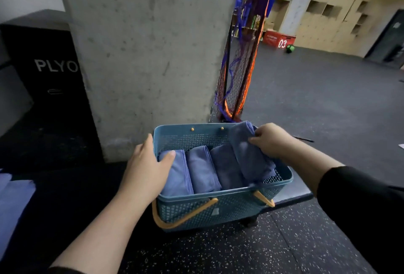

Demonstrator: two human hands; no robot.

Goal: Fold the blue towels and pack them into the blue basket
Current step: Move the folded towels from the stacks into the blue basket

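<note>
The blue basket (220, 208) with orange handles stands on a dark platform in front of a concrete pillar. Three folded blue towels (202, 171) stand side by side inside it. A fourth folded towel (249, 153) leans half in at the basket's right end, gripped at its upper edge by my right hand (272, 140). My left hand (148, 164) grips the basket's left wall, its thumb lying over the rim on the leftmost towel.
More blue cloth (13, 203) lies at the far left edge. A black plyo box (50, 81) stands left of the pillar (148, 55). A folded net frame (238, 66) leans behind the basket. Speckled rubber floor stretches to the right.
</note>
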